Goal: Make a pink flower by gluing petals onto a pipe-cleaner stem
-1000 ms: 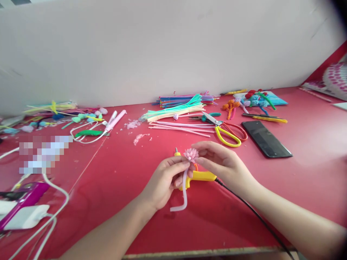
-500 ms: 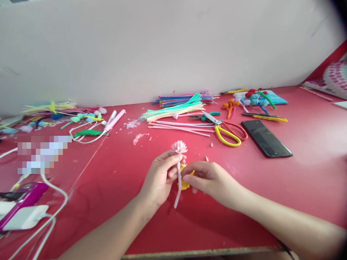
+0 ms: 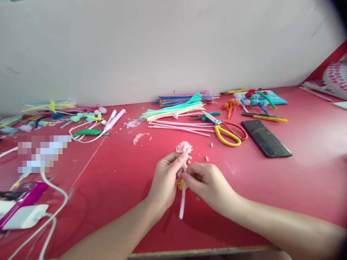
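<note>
A pink pipe-cleaner flower (image 3: 184,147) stands upright with its petals at the top and its long pale pink stem (image 3: 182,206) pointing down toward me. My left hand (image 3: 169,175) is closed on it, thumb and fingers pinching just under the petals. Lower down, the thumb and forefinger of my right hand (image 3: 207,180) pinch at the stem; the other fingers are curled and partly hidden. Behind the stem, between both hands, a small yellow object (image 3: 181,185) shows only in part, so its kind is unclear.
Beyond my hands lie scissors (image 3: 229,133), pliers (image 3: 208,115), loose pink pipe cleaners (image 3: 179,127) and pipe-cleaner bundles (image 3: 173,110). A phone (image 3: 267,139) is at right. On the left are a pink hair-straightener-like tool (image 3: 115,121), a green-handled tool (image 3: 88,132) and white cables (image 3: 58,184).
Both hands and the flower have shifted slightly; the flower moved a little right. My right hand's fingertips have come in onto the stem, and less of the yellow object shows.
</note>
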Demonstrator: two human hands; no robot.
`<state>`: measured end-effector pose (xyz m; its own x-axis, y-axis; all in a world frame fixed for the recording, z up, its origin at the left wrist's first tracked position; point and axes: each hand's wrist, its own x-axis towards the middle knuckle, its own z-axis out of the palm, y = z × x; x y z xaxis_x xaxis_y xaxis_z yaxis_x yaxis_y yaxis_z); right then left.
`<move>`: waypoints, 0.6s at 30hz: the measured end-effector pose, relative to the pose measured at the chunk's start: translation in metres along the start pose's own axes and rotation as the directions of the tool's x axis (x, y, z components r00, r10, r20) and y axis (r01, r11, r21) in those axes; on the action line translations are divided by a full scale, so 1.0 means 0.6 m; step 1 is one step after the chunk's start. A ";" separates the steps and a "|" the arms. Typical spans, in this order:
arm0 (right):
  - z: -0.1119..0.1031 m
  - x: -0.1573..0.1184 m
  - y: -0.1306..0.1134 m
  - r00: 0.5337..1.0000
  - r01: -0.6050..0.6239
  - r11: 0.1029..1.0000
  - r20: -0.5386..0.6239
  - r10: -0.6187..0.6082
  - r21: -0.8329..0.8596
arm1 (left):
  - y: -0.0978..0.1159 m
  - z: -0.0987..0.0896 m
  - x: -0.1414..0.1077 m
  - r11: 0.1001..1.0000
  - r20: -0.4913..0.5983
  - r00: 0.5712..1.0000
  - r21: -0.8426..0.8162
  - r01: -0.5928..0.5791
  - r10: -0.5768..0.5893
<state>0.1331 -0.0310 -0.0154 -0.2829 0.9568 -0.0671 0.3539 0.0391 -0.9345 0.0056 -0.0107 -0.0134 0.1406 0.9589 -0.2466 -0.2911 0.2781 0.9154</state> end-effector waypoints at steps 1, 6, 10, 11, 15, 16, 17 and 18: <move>-0.002 -0.001 -0.002 1.000 0.011 0.999 -0.006 -0.010 0.041 | 0.000 -0.001 -0.001 0.999 0.011 1.000 0.035 -0.014 0.013; -0.015 -0.003 -0.009 1.000 0.016 0.971 -0.016 -0.013 0.239 | 0.001 -0.006 -0.006 0.989 0.062 0.998 0.144 -0.032 0.024; -0.019 -0.005 -0.007 1.000 -0.003 0.952 0.001 0.003 0.306 | 0.004 -0.007 -0.008 0.983 0.077 0.996 0.177 -0.047 0.034; -0.019 -0.005 -0.006 1.000 -0.005 0.952 -0.001 0.006 0.306 | 0.005 -0.007 -0.008 0.983 0.080 0.996 0.178 -0.054 0.040; -0.020 -0.007 -0.005 1.000 -0.001 0.955 0.008 -0.001 0.296 | 0.007 -0.008 -0.008 0.983 0.080 0.995 0.173 -0.066 0.053; -0.020 -0.007 -0.005 1.000 0.005 0.955 0.006 -0.007 0.295 | 0.008 -0.008 -0.007 0.983 0.079 0.996 0.171 -0.059 0.046; -0.020 -0.007 -0.005 1.000 0.012 0.955 -0.002 -0.012 0.297 | 0.008 -0.008 -0.007 0.984 0.081 0.996 0.171 -0.053 0.040; -0.020 -0.007 -0.004 1.000 0.018 0.953 -0.015 -0.014 0.301 | 0.008 -0.009 -0.007 0.984 0.084 0.996 0.173 -0.047 0.033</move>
<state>0.1439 -0.0320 -0.0086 -0.2748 0.9603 -0.0489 0.0637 -0.0325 -0.9974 -0.0012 -0.0129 -0.0098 0.2100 0.9594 -0.1883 -0.1298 0.2182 0.9672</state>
